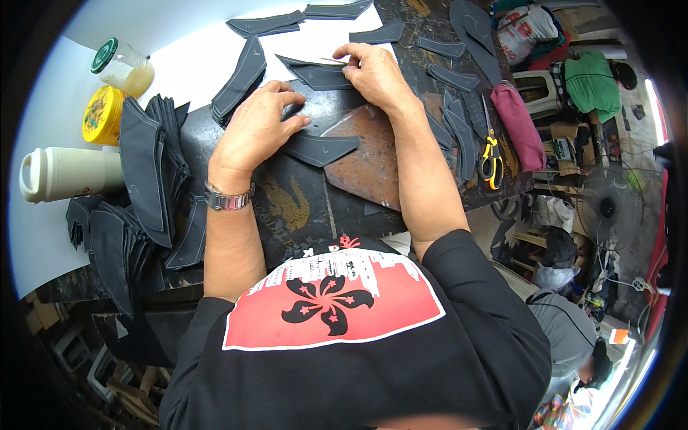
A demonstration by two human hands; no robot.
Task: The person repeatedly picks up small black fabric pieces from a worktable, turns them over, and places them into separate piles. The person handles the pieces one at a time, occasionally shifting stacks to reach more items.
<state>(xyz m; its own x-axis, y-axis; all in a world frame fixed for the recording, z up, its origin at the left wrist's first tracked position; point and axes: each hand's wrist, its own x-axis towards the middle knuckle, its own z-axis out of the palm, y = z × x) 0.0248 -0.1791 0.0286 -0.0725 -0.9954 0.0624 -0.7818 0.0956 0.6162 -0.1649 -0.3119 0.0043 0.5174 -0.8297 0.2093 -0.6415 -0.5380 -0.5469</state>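
My right hand (pixel 376 79) has its fingers and thumb closed on the right end of a curved black cut piece (pixel 312 74) with a pale line along its upper edge. My left hand (pixel 254 129), wearing a metal watch, is held over the table with thumb and index finger apart and nothing seen between them. Just below its thumb lies another black curved piece (pixel 326 150) with a small pale mark. A long black piece (pixel 242 75) rests beyond the left hand. Between my forearms is a worn brown board (pixel 364 161).
Stacked black pieces (pixel 147 172) stand at left, beside a cream jug (pixel 72 174), a yellow tub (pixel 102 115) and a glass jar (pixel 125 68). Yellow-handled scissors (pixel 491 161) and a pink pouch (pixel 517 127) lie at right. More black pieces (pixel 269 24) lie on white sheeting. Two people are farther right.
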